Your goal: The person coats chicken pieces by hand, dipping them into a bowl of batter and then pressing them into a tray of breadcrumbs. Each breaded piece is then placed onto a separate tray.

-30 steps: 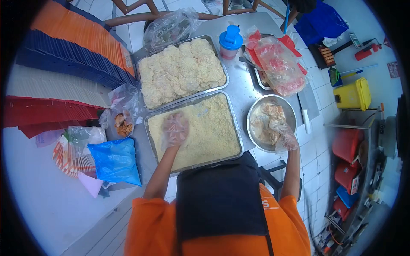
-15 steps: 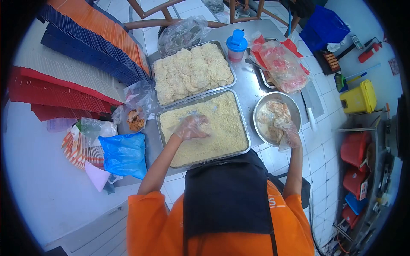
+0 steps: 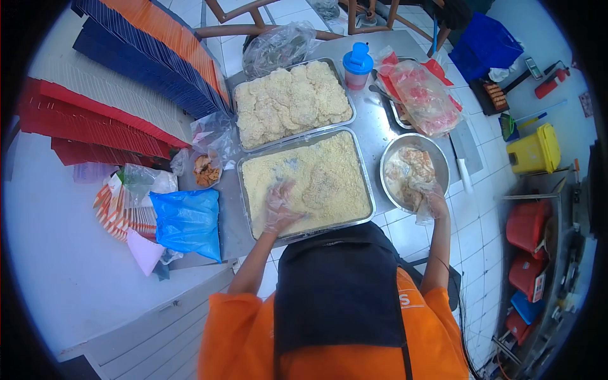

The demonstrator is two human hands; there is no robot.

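Note:
My left hand (image 3: 280,206), in a clear plastic glove, rests in the near left of a metal tray (image 3: 371,201) of pale breadcrumbs. Its fingers lie stretched over the crumbs. Just right of them, a crumb-covered flat piece of meat (image 3: 322,187) lies partly sunk in the crumbs. Over the steel bowl (image 3: 384,190) at the right, my gloved right hand (image 3: 430,200) has its fingers curled on a piece of raw meat (image 3: 415,164) in whitish liquid. Part of that grip is hidden. Behind the crumbs, a second tray holds several breaded pieces (image 3: 294,101).
A blue-lidded cup (image 3: 358,66) and a plastic bag with red (image 3: 421,95) stand at the back. A knife (image 3: 463,172) lies right of the bowl. Folded boxes (image 3: 120,120), a blue bag (image 3: 187,221) and a bag of fried food (image 3: 206,171) are at the left.
My left hand has drawn back toward the near left of the crumb tray, and the coated piece now shows beside it. My right hand stays in the bowl. The view has shifted slightly.

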